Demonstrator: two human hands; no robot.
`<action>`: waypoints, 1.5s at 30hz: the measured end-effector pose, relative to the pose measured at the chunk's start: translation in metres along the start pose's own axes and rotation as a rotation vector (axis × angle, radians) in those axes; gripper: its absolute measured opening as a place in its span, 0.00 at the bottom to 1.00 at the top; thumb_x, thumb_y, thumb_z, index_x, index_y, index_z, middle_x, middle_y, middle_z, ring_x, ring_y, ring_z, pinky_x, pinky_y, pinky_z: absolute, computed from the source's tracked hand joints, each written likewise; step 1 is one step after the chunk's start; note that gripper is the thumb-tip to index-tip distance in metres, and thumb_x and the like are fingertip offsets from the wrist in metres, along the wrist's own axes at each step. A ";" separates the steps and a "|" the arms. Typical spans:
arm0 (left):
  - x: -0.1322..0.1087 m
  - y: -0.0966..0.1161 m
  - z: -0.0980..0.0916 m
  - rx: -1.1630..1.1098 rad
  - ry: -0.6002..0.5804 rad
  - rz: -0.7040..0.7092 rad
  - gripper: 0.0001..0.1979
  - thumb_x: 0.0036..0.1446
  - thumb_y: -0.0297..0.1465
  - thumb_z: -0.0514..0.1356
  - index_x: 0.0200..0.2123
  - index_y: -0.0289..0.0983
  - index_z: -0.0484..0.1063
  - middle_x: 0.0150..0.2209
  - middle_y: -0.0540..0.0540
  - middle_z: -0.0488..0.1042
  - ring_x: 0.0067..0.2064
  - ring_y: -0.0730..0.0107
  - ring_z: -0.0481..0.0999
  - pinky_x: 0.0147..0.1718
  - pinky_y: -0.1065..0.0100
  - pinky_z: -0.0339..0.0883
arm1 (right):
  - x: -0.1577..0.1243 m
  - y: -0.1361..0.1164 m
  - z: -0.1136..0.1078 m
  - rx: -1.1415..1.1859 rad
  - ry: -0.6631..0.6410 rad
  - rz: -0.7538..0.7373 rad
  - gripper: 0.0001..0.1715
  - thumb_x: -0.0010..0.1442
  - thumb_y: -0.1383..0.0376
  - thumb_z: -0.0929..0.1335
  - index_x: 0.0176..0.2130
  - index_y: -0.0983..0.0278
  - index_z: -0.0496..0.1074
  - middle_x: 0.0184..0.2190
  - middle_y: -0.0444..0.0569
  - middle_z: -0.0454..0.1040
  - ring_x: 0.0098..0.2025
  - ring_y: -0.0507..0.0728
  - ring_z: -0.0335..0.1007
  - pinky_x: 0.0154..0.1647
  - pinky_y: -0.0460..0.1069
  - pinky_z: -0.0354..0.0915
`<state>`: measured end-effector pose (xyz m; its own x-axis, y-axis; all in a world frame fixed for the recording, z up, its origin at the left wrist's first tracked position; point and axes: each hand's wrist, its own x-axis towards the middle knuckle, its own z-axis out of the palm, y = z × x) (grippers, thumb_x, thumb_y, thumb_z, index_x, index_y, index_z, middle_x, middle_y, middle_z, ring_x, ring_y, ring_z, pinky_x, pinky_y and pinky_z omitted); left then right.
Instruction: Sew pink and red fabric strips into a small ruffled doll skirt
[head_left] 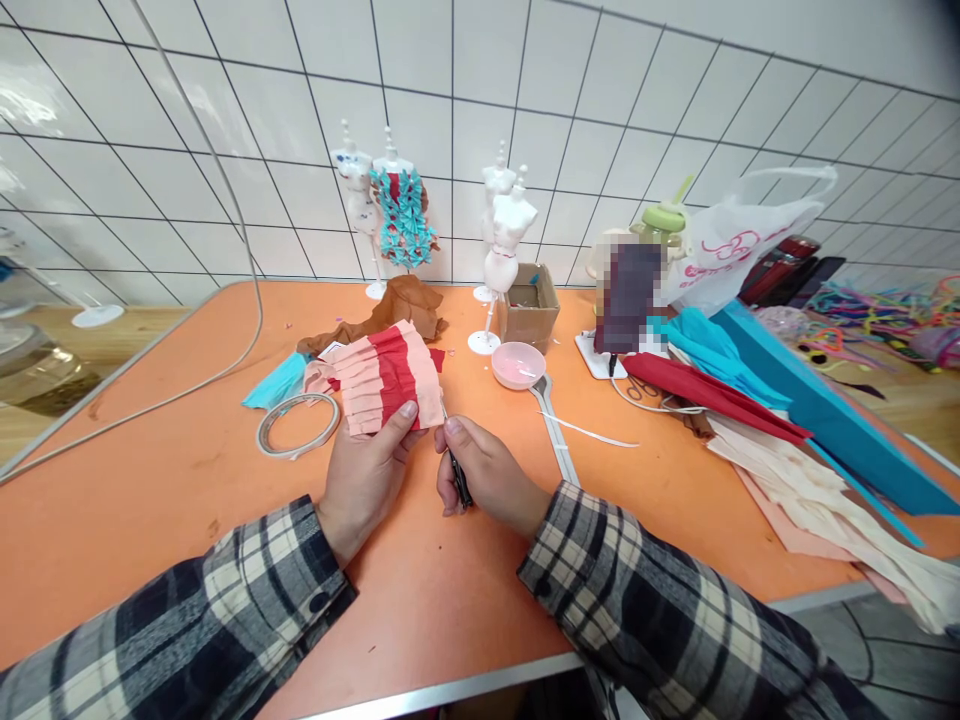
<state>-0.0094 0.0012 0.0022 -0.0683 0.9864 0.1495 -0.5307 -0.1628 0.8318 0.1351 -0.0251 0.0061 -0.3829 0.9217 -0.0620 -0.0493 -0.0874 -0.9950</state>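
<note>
My left hand [375,470] is closed on a piece of pleated pink and red crepe paper [395,375], thumb on its front near the lower edge. The paper is held up above the table, red bands running down its middle. At its lower right corner, my right hand [484,465] grips a slim tool with a dark handle [460,482]. The tool's tip meets the paper's edge, but my fingers cover much of it, so its exact kind is unclear. Left of the paper lies a roll of tape [264,432], beside a folded light-blue piece [276,384].
Brown crepe paper [409,305] lies behind my hands. Small white dress forms [514,218] stand at the back, one in turquoise bows [405,215]. A pink bowl [519,380], a cardboard box [531,325], a grey strip [556,440] and coloured paper [712,400] are to the right.
</note>
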 end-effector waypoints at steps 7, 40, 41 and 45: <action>-0.002 0.001 0.004 0.037 -0.066 -0.010 0.10 0.55 0.30 0.73 0.41 0.39 0.81 0.40 0.48 0.84 0.38 0.69 0.81 0.41 0.70 0.77 | 0.000 0.000 0.001 -0.008 0.032 -0.039 0.29 0.70 0.38 0.55 0.37 0.59 0.59 0.14 0.35 0.66 0.15 0.49 0.61 0.18 0.43 0.60; -0.007 -0.001 0.004 0.149 -0.082 -0.001 0.17 0.56 0.34 0.73 0.49 0.40 0.81 0.50 0.42 0.84 0.56 0.52 0.80 0.62 0.53 0.69 | -0.001 0.002 0.004 -0.045 0.156 -0.100 0.26 0.73 0.42 0.56 0.34 0.58 0.58 0.15 0.35 0.65 0.18 0.50 0.62 0.21 0.44 0.61; -0.007 -0.001 0.004 0.147 -0.083 -0.002 0.18 0.55 0.34 0.73 0.49 0.39 0.81 0.50 0.42 0.84 0.56 0.52 0.80 0.62 0.53 0.70 | -0.001 0.002 0.005 -0.046 0.159 -0.102 0.26 0.73 0.42 0.56 0.34 0.58 0.58 0.15 0.35 0.65 0.18 0.50 0.62 0.21 0.44 0.61; -0.007 -0.001 0.005 0.133 -0.094 -0.012 0.16 0.56 0.34 0.72 0.48 0.40 0.81 0.49 0.43 0.84 0.56 0.54 0.80 0.61 0.54 0.70 | -0.001 0.002 0.006 -0.047 0.171 -0.091 0.27 0.72 0.42 0.57 0.33 0.58 0.58 0.15 0.36 0.64 0.17 0.50 0.62 0.21 0.45 0.61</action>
<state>-0.0045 -0.0056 0.0033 0.0201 0.9829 0.1830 -0.4138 -0.1585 0.8965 0.1304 -0.0285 0.0049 -0.2164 0.9761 0.0199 -0.0317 0.0133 -0.9994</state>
